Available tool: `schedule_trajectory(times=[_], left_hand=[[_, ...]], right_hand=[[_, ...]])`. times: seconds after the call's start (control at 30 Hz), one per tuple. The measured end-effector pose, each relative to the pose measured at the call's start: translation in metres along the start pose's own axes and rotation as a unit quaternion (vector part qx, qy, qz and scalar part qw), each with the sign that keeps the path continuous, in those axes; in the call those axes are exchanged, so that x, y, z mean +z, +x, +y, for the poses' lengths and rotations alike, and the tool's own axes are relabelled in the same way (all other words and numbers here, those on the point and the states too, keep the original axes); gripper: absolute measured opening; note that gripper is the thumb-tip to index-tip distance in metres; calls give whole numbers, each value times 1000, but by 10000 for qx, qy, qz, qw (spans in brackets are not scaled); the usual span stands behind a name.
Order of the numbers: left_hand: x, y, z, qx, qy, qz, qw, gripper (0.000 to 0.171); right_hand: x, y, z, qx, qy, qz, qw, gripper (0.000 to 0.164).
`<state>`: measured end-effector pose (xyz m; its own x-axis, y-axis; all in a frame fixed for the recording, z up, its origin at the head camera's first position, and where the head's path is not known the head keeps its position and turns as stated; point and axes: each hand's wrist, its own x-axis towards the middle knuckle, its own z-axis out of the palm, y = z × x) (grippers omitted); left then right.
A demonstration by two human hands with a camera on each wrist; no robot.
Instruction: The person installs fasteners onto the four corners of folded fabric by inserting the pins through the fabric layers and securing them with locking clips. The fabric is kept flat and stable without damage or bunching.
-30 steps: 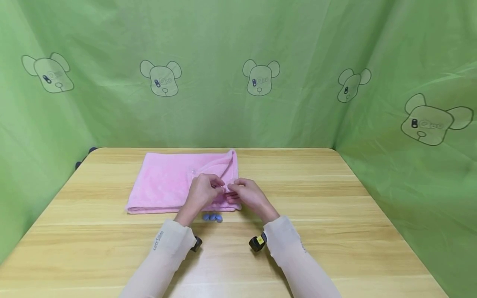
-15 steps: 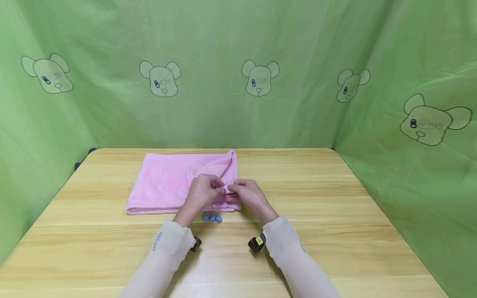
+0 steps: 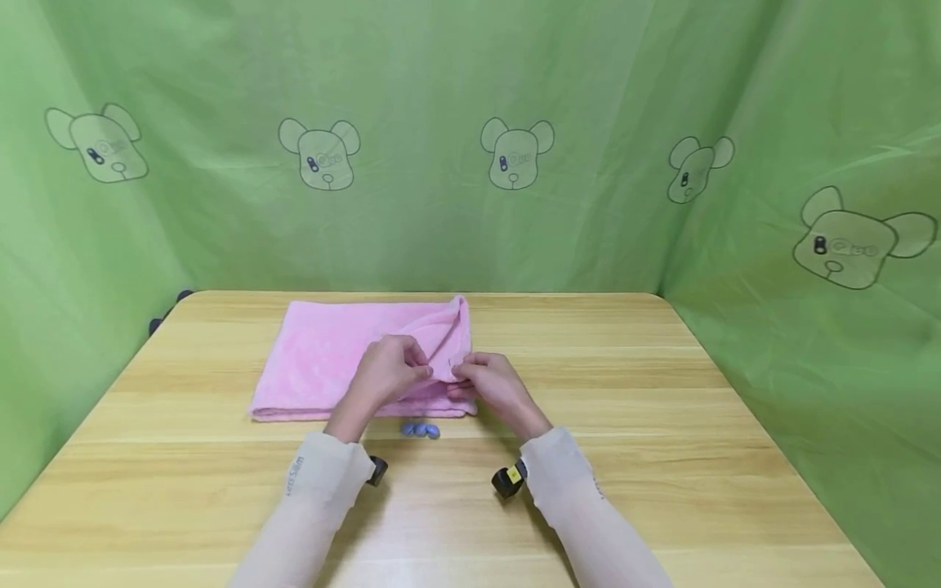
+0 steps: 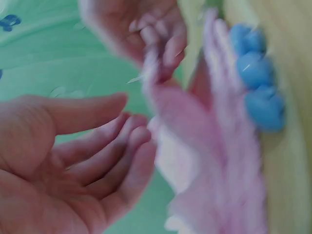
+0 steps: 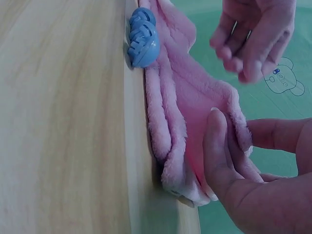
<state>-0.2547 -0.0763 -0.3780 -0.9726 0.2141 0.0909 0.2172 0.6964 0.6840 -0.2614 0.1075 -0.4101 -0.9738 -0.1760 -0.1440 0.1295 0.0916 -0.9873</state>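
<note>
A folded pink plush cloth [image 3: 323, 351] lies on the table, its right front layer lifted. My right hand [image 3: 496, 388] pinches the edge of that layer between thumb and fingers, as the right wrist view shows. A thin, pale, needle-like sliver [image 4: 135, 79] sticks out from the cloth beside the right fingertips. My left hand [image 3: 385, 371] is over the cloth, to the left of the pinched edge. In the left wrist view its thumb [image 4: 92, 113] is apart from the relaxed fingers, and nothing shows between them.
Three small blue rounded pieces [image 3: 421, 429] with notched sides sit in a row on the wooden table [image 3: 625, 490], just in front of the cloth's front edge. A green curtain [image 3: 419, 229] with bear outlines stands behind the table and on both sides.
My left hand has drawn back to the left from the pinched edge, its fingers now apart from the cloth there. My right hand keeps its pinch in nearly the same place.
</note>
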Motion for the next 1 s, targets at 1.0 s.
schedule_trajectory(times=[1.0], left_hand=[[-4,-16,-7,-1142,124,-2701,9559,8]], right_hand=[[-3,0,2,19,-177,-128,9998,11]])
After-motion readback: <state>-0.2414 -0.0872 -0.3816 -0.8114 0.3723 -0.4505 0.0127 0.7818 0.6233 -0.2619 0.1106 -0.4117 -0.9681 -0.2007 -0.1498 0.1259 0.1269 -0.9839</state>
